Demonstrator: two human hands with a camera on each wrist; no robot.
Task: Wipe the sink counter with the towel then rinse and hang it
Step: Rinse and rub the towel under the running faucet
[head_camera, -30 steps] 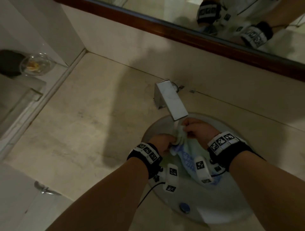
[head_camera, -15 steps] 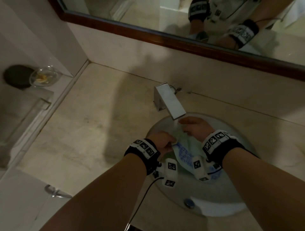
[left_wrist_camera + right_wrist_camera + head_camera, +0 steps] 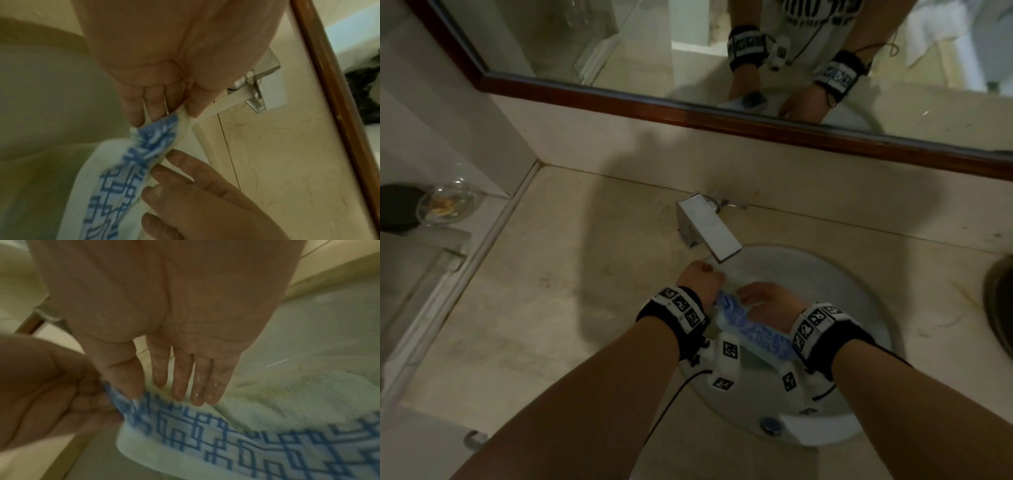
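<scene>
Both hands down inside the white sink basin [image 3: 842, 284], just below the spout of the square chrome faucet [image 3: 709, 229].

Left hand [image 3: 700, 281] curled tight, fingers [image 3: 156, 104] and thumb pinching a bunched end of the towel [image 3: 753, 334]; from the left wrist view, cloth emerging between fingertips and thumb pad, blue lattice band running away from the grip.

Right hand [image 3: 767, 301] wide and flat, wet fingers [image 3: 197, 382] straight, tips laid against the towel right beside the left hand's pinch; thumb tip touching the patterned edge. No curl around the cloth visible in the right wrist view.

Towel: white with a blue geometric border, stretched from the left hand's grip under the right hand and on toward the right wrist, lying within the basin. Drain plug [image 3: 770, 425] nearer the body than both hands, apart from the cloth.

Beige stone desk [image 3: 551, 308] around the basin, to the left of the left hand. Farther left, on a lower ledge, a clear glass dish [image 3: 450, 204] beside a dark round object [image 3: 395, 209]. Beyond the hands, a wood-framed mirror [image 3: 619, 41] reflecting both banded wrists.
</scene>
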